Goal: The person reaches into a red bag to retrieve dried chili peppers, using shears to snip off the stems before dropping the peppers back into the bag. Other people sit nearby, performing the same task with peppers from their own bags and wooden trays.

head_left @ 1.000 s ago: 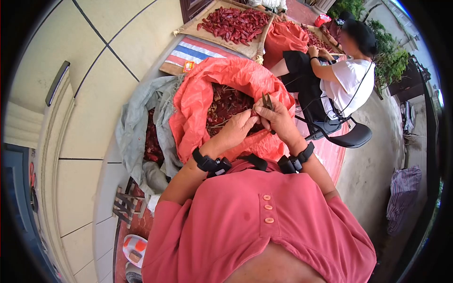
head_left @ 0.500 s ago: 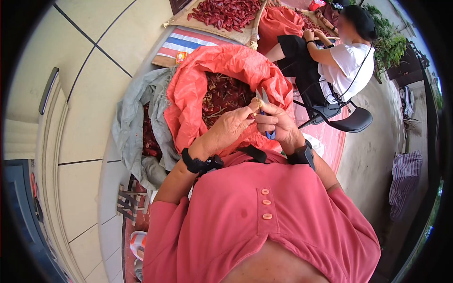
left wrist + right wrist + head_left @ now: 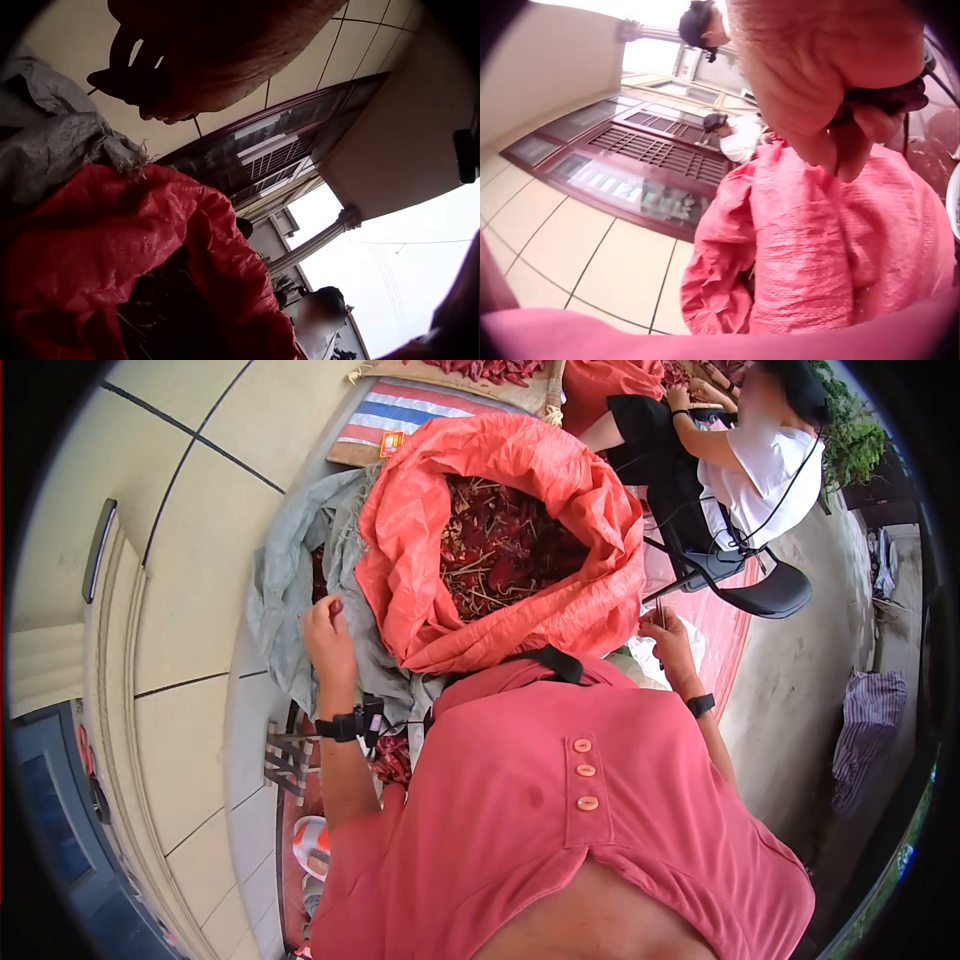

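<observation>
My left hand [image 3: 330,645] is raised at the near edge of the grey woven sack [image 3: 285,550]. A small dark red dried chili [image 3: 335,606] shows at its fingertips; in the left wrist view the same hand is a dark silhouette with bent fingers. My right hand [image 3: 672,643], right of the red sack [image 3: 400,540], grips scissors, whose thin blades [image 3: 660,612] point up. Their dark handle [image 3: 889,97] shows under the fingers in the right wrist view. Inside the red sack lie dried chilies [image 3: 500,550] and loose stems.
A striped board [image 3: 425,415] and a tray of chilies [image 3: 490,370] are beyond the sacks. Another person [image 3: 750,470] sits on a black chair [image 3: 775,595] at the right. A wooden stool [image 3: 288,760] and a plate [image 3: 312,840] are at the lower left, beside the tiled wall.
My hands were together over the red sack, with the scissors at a chili. They have parted: the left went left to the grey sack, the right went right with the scissors.
</observation>
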